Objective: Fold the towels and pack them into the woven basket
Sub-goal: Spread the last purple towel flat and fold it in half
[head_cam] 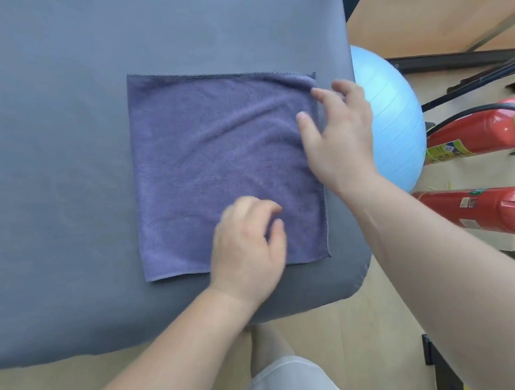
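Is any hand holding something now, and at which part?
Nothing is held. The left hand and right hand rest open on the spread towel.

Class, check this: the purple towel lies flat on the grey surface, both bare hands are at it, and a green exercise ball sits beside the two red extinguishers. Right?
Not quite: in the head view the exercise ball is light blue, not green. The purple towel, left hand, right hand and extinguishers are as stated.

Open bed, crowded right side

Grey bed (66,177) is lying bare left of the towel (217,167); a blue ball (397,124) and two fire extinguishers (474,137) are crowding the right edge.
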A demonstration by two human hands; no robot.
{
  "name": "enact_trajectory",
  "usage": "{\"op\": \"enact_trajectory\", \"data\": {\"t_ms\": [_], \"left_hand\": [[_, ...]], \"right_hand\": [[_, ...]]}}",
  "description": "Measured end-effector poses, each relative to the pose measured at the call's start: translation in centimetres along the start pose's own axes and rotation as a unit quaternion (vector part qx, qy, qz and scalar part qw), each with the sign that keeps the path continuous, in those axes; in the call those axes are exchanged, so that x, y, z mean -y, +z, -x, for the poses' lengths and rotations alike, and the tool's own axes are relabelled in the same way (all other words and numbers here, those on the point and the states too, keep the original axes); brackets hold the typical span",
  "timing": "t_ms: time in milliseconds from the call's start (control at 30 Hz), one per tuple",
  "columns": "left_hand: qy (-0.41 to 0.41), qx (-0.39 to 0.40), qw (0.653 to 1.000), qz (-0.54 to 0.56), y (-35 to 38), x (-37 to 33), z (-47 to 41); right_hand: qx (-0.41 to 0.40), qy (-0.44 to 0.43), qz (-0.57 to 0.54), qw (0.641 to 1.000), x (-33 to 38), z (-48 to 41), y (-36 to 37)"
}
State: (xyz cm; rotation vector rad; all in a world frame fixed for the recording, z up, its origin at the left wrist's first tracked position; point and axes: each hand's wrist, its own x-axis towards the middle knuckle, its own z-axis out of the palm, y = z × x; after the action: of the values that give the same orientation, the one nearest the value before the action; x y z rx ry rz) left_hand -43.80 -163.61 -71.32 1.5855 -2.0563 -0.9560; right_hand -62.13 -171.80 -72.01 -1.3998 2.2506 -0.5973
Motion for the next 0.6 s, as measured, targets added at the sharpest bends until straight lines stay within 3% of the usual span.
{"op": "enact_trajectory", "data": {"t_ms": [67, 133, 200, 300, 400, 600], "left_hand": [[0.001, -0.072, 0.993, -0.089, -1.5, 2.4, -1.4], [-0.01, -0.084, 0.983, -0.166, -2.7, 4.6, -3.3], [-0.02, -0.02, 0.974, -0.226, -3.2, 6.4, -5.2], [-0.012, 0.089, 0.941, -0.327, -3.9, 9.0, -8.2], [0.002, 0.109, 0.922, -0.37, -4.5, 10.1, -10.2], [-0.01, 0.11, 0.926, -0.361, -5.6, 10.5, -12.9]], "right_hand": [[0.009, -0.091, 0.088, 0.992, 1.6, 1.3, 1.3], [0.064, -0.145, 0.16, 0.974, 2.9, 2.3, 3.4], [0.116, -0.17, 0.224, 0.952, 2.9, 2.9, 5.3], [0.125, -0.188, 0.265, 0.937, 1.3, 3.0, 6.6], [0.104, -0.184, 0.265, 0.941, 0.0, 2.3, 6.6], [0.108, -0.158, 0.278, 0.941, -0.5, -1.6, 5.4]]}}
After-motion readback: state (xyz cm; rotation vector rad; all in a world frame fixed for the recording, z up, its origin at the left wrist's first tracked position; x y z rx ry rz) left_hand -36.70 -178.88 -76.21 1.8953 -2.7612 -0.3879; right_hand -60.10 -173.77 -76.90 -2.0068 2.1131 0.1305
